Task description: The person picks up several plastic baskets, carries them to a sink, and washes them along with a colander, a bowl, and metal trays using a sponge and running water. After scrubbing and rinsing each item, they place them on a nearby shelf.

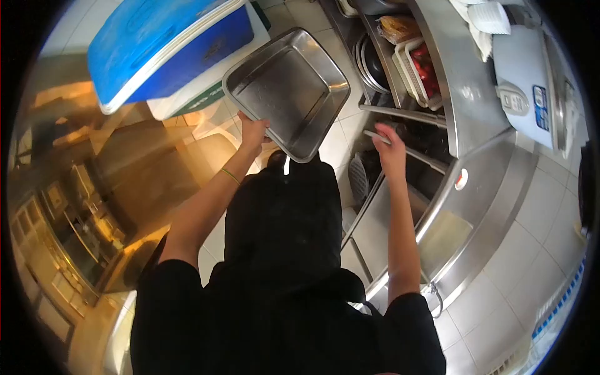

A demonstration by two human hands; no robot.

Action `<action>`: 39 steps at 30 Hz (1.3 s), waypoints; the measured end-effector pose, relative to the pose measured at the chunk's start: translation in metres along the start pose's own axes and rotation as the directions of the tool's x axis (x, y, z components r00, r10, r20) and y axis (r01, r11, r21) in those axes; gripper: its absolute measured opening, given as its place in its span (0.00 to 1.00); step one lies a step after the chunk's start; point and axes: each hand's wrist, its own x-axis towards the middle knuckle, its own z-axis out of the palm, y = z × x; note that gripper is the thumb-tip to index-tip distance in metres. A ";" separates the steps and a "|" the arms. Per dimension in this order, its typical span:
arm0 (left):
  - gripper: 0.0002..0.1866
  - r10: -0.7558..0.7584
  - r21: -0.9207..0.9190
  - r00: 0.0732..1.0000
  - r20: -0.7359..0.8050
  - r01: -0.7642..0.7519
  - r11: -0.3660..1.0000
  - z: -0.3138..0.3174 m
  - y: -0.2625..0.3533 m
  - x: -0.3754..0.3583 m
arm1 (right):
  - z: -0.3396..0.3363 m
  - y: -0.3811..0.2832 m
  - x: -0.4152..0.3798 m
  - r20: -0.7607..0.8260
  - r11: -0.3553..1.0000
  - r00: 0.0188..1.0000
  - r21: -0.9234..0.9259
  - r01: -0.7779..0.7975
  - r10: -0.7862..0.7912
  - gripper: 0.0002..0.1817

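My left hand (pixel 253 133) is closed on the near left rim of a rectangular metal pan (pixel 284 94), which is held tilted above the tiled floor and looks empty. Off to the right, my right hand (pixel 390 147) has its fingers closed around a thin, light-coloured object (pixel 377 137) beside the metal rails of the shelving. What that object is cannot be made out. The two hands are well apart, and the right one does not touch the pan.
A blue cooler box (pixel 187 69) stands at the upper left. Shelves at the upper right hold round pans (pixel 369 65) and a white basket (pixel 417 72) with red items. A metal counter (pixel 465 94) runs along the right, with a light-coloured appliance (pixel 524 94) on it.
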 end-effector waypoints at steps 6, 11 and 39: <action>0.34 -0.024 0.034 1.000 -0.005 0.024 0.999 0.068 0.037 0.094 | 0.100 0.082 0.264 0.286 0.396 0.919 0.838 -0.377 0.270 0.13; 0.27 -0.086 -0.047 0.996 0.019 0.086 0.995 0.111 0.002 0.222 | 0.183 0.182 0.458 0.263 0.258 0.856 0.878 -0.403 0.444 0.07; 0.46 0.003 0.132 0.993 0.117 -0.019 0.991 0.172 0.088 0.430 | 0.251 0.288 0.677 0.267 0.002 0.652 0.925 -0.381 0.709 0.13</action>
